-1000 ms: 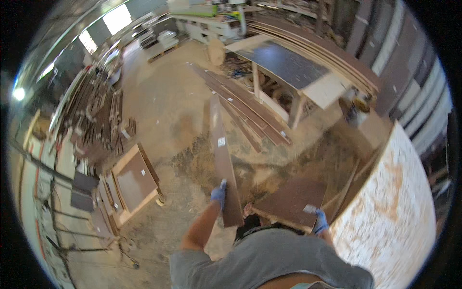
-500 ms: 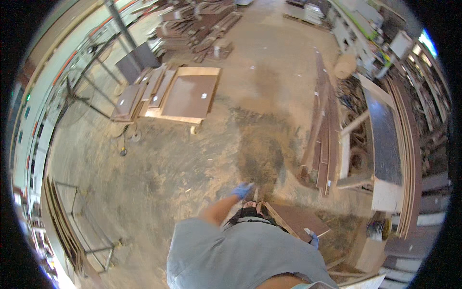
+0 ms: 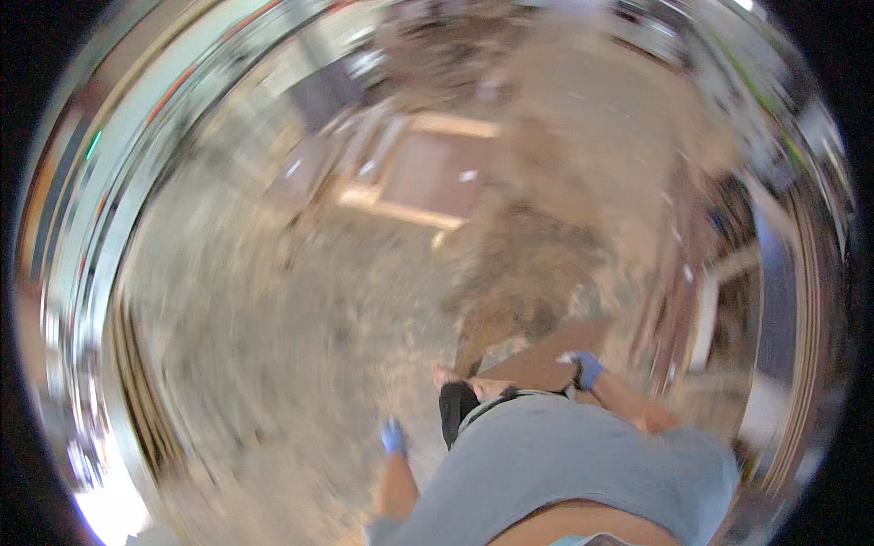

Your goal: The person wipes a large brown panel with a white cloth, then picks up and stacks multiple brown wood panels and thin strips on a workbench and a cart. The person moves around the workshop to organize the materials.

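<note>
The whole picture is smeared by motion. A flat brown board (image 3: 537, 362) lies low in front of my body, over the dusty floor. My right hand (image 3: 588, 369), in a blue glove, grips the board's right end. My left hand (image 3: 393, 439), also gloved in blue, hangs at my left side, well apart from the board, with nothing seen in it. My grey shirt (image 3: 555, 464) fills the lower middle, and a black object (image 3: 452, 407) sits at my chest.
A framed brown panel (image 3: 428, 173) lies flat on the floor farther ahead. Long boards and a table (image 3: 728, 300) stand blurred along the right. Racks and metal frames (image 3: 109, 300) curve along the left rim. Sawdust covers the floor (image 3: 273, 346).
The view has swung fast and blurred. My left hand has come off the board and dropped to my side. My right hand still holds the board, now farther to the right.
</note>
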`<state>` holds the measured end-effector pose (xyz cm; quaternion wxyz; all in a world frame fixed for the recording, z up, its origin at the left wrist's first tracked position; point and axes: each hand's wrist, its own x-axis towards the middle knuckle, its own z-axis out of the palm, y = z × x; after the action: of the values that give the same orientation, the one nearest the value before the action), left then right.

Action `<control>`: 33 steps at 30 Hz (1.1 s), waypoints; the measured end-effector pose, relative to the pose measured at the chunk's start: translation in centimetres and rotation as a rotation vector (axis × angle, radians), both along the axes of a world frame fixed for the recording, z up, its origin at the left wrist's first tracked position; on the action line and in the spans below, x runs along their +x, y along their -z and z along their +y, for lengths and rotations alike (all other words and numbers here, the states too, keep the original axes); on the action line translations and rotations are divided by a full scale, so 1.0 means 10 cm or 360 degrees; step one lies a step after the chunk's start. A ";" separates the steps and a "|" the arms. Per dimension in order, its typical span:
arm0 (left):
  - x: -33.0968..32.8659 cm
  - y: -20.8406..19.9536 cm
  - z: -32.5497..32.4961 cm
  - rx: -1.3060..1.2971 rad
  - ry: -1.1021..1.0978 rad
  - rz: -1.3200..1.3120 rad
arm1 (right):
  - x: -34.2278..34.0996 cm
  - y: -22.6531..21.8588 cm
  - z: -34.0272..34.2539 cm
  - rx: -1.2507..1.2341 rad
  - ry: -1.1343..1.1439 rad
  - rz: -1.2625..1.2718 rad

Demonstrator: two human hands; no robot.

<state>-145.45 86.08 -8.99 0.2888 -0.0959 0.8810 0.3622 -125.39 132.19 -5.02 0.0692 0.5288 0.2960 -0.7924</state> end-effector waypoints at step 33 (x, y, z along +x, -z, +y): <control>-3.27 0.21 -1.28 0.0581 -0.1802 -0.0478 | -10.80 -0.20 -2.55 0.0001 -0.0842 0.0704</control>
<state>-178.16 73.25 -11.09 0.1842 -0.5481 0.5667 0.5870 -233.43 106.65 -2.99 0.2063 0.2491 0.4309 -0.8425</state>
